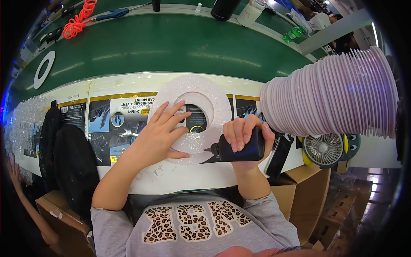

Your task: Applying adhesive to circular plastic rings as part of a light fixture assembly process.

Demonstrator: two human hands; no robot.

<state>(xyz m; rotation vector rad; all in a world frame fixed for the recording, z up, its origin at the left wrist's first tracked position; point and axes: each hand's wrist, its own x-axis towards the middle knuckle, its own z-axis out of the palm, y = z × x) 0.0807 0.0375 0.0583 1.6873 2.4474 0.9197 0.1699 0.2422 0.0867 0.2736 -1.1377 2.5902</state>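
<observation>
A flat, pale, glittery ring [216, 92] lies in front of me on a printed cardboard sheet [100, 147]. Spread across the ring's left side, my left hand [160, 132] rests with its fingers apart. My right hand [246, 132] is wrapped round a black squeeze bottle [239, 150], which is tipped sideways. Its thin nozzle points left, at the ring's lower right part; whether anything flows from the tip cannot be seen. To the right, a long row of similar pale rings [325, 94] leans together.
A small fan [323, 150] and a black phone [280, 156] sit beside the ring row. At left are a white ring [44, 70], clear plastic pieces [28, 124], a black cloth item [75, 158] and another person's hand [15, 173]. A red coiled hose [79, 19] lies at the back.
</observation>
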